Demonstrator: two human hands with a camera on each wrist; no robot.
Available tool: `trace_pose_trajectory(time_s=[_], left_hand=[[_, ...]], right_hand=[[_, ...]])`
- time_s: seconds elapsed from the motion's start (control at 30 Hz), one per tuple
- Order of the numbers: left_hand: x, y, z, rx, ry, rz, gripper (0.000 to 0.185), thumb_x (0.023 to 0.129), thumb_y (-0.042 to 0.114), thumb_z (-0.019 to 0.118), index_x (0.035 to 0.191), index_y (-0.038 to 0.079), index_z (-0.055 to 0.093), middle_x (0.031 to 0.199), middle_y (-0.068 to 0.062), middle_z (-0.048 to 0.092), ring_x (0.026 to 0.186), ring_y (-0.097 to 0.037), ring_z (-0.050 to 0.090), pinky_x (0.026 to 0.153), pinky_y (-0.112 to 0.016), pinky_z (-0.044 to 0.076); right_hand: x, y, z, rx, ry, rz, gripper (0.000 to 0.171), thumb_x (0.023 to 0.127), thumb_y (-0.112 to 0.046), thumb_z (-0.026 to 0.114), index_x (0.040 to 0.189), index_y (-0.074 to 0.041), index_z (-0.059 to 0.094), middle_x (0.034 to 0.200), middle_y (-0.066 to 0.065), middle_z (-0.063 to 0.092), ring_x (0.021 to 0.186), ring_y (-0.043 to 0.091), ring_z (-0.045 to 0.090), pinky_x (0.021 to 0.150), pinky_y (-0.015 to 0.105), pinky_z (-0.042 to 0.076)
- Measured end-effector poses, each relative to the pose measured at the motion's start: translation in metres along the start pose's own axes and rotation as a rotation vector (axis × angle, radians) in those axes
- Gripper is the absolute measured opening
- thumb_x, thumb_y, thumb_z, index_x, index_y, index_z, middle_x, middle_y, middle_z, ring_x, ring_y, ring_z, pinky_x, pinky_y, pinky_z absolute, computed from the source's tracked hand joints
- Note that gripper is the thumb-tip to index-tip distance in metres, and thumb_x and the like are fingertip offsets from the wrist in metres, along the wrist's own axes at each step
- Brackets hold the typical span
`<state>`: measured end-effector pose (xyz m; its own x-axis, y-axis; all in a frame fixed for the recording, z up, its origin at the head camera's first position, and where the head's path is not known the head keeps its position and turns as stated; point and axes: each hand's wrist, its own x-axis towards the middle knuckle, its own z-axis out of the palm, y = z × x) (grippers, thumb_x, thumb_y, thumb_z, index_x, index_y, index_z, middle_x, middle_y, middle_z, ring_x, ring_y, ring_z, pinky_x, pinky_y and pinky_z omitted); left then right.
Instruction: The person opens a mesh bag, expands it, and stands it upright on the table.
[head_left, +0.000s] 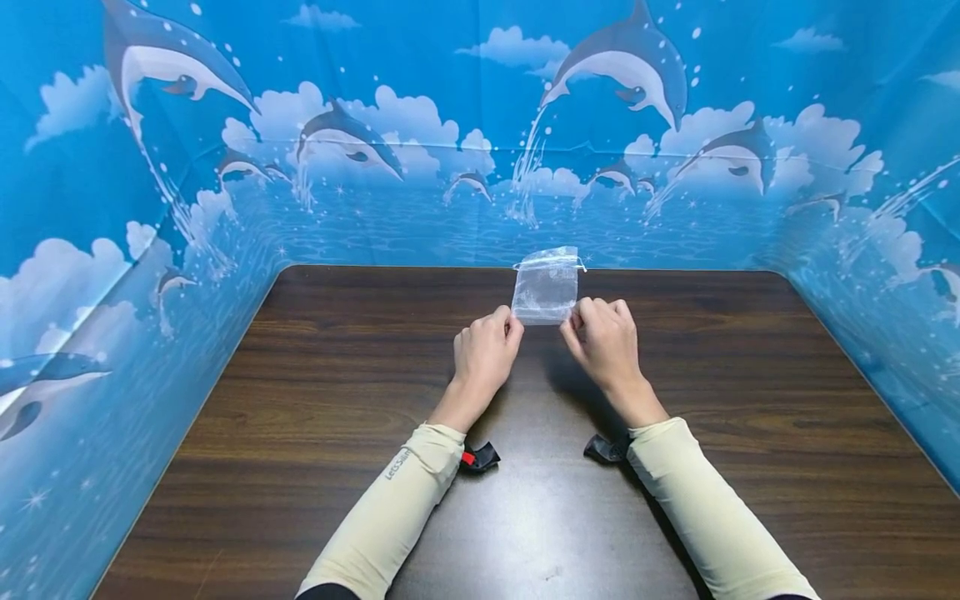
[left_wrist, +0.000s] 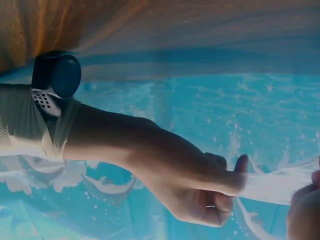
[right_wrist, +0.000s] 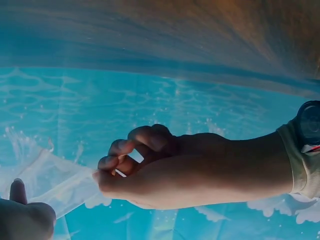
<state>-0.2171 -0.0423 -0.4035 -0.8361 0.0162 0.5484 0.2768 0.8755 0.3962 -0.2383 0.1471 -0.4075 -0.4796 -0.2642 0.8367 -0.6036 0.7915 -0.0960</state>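
A small sheer white drawstring pouch (head_left: 546, 286) is held up over the far middle of the dark wooden table (head_left: 315, 392). My left hand (head_left: 486, 347) pinches its lower left corner. My right hand (head_left: 604, 337) pinches its lower right corner. In the left wrist view the left hand (left_wrist: 200, 187) grips the pouch (left_wrist: 272, 186) between thumb and curled fingers. The right wrist view shows the right hand (right_wrist: 135, 172) pinching the pouch (right_wrist: 47, 176) with its other fingers curled. The gathered mouth of the pouch points away from me.
A blue backdrop printed with dolphins and clouds (head_left: 420, 142) walls the table on the left, back and right. Both forearms wear cream sleeves (head_left: 401, 500), with black wrist devices (head_left: 480, 457) close above the tabletop.
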Motion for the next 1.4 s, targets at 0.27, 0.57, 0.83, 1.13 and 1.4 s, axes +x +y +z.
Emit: trace_pose_trajectory(time_s=[0.27, 0.57, 0.83, 1.13, 1.4], left_hand=[[-0.003, -0.002, 0.002, -0.015, 0.071, -0.048, 0.029, 0.096, 0.022, 0.043, 0.068, 0.015, 0.043, 0.049, -0.002, 0.042, 0.042, -0.025, 0.045, 0.042, -0.038, 0.035], [0.003, -0.022, -0.017, -0.206, -0.592, 0.07, 0.044, 0.101, 0.052, 0.032, 0.084, 0.018, 0.055, 0.066, 0.003, 0.059, 0.053, -0.012, 0.052, 0.053, -0.03, 0.04], [0.027, -0.045, -0.043, -0.607, -0.438, -0.12, 0.044, 0.1, 0.049, 0.039, 0.12, 0.014, 0.056, 0.11, -0.006, 0.062, 0.092, -0.026, 0.06, 0.076, -0.038, 0.047], [0.033, -0.052, -0.042, -0.68, -0.381, -0.116, 0.025, 0.097, 0.033, 0.055, 0.106, 0.011, 0.064, 0.096, -0.006, 0.059, 0.079, -0.02, 0.053, 0.069, -0.031, 0.045], [0.036, -0.045, -0.052, -0.326, -0.217, 0.198, 0.016, 0.094, 0.028, 0.058, 0.099, 0.017, 0.068, 0.097, 0.003, 0.064, 0.091, -0.015, 0.053, 0.081, -0.033, 0.045]], right_hand=[[0.002, -0.007, 0.005, -0.048, 0.035, -0.034, 0.018, 0.085, -0.011, 0.055, 0.07, -0.01, 0.046, 0.055, 0.0, 0.041, 0.05, 0.019, 0.039, 0.058, 0.037, 0.029], [0.006, 0.005, -0.003, 0.023, 0.009, -0.105, 0.018, 0.083, -0.008, 0.06, 0.071, -0.009, 0.045, 0.059, 0.002, 0.042, 0.054, 0.018, 0.039, 0.059, 0.036, 0.029], [0.012, 0.009, -0.015, 0.268, -0.095, -0.305, 0.026, 0.089, -0.001, 0.057, 0.071, -0.009, 0.04, 0.082, 0.007, 0.063, 0.066, 0.017, 0.05, 0.058, 0.029, 0.03], [0.007, 0.01, -0.015, 0.256, -0.132, -0.315, 0.025, 0.089, -0.002, 0.057, 0.073, -0.009, 0.04, 0.089, 0.008, 0.065, 0.066, 0.016, 0.05, 0.057, 0.029, 0.031], [0.005, 0.025, -0.025, 0.366, -0.348, -0.145, 0.035, 0.086, -0.039, 0.058, 0.105, -0.01, 0.052, 0.109, 0.001, 0.062, 0.079, 0.012, 0.045, 0.071, 0.028, 0.035]])
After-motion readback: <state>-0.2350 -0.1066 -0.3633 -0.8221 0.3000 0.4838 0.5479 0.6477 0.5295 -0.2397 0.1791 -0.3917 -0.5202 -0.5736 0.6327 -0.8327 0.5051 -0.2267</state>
